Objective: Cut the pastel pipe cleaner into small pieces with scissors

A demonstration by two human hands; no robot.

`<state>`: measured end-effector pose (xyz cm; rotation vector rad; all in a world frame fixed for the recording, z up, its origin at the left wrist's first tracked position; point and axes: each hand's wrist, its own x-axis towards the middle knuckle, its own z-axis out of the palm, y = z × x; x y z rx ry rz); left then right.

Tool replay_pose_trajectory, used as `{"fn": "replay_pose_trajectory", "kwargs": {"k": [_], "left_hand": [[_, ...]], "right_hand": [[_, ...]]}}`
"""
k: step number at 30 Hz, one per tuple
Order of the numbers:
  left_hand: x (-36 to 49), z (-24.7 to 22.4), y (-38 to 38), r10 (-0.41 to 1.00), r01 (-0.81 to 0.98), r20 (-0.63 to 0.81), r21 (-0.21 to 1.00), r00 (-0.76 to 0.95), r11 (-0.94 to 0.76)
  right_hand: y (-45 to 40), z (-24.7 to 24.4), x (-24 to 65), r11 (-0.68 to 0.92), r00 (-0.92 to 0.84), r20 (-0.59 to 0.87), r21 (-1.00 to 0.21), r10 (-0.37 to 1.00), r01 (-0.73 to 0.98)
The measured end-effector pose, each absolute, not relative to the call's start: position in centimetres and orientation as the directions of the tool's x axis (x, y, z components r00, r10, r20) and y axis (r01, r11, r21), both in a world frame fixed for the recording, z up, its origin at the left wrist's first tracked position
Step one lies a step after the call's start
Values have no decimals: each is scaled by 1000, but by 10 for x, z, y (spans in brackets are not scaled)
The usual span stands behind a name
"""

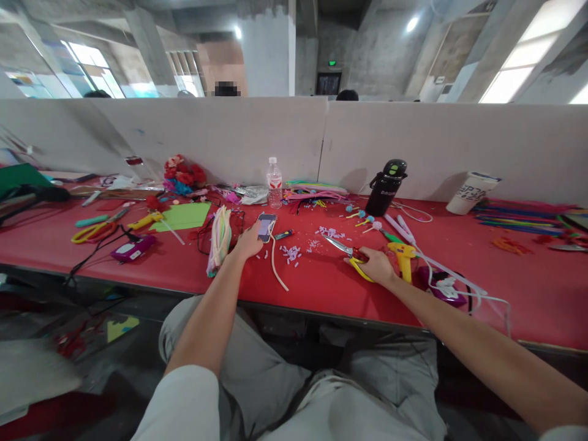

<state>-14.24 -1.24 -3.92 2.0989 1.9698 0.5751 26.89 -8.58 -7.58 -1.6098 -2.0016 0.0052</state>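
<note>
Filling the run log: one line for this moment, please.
left hand: at phone | right hand: holding scissors | between: lilac pieces on red table

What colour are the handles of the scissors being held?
The handles are yellow with some red, partly covered by the right hand; the head view shows them.

Head-worn view, facing forward and down, near a red table (316, 289)

Shiny metal scissor blades (339, 246), smooth tabletop (316, 288), clear plastic bottle (274, 191)
</note>
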Motion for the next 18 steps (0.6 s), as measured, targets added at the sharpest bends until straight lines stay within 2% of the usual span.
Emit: {"fn": "replay_pose_trajectory", "kwargs": {"k": [5,11,18], "left_hand": [[-145,-37,-15,987,909,158,403,42,-104],[-142,-36,-14,976,911,217,408,-35,-58],[-135,-32,-12,981,908,153,415,-119,46]], "right_hand": [[-86,-77,269,275,-113,421,-349,900,896],[-84,-81,271,278,-108,427,-357,898,892],[-83,-83,271,295,-123,438,-351,891,889]]}}
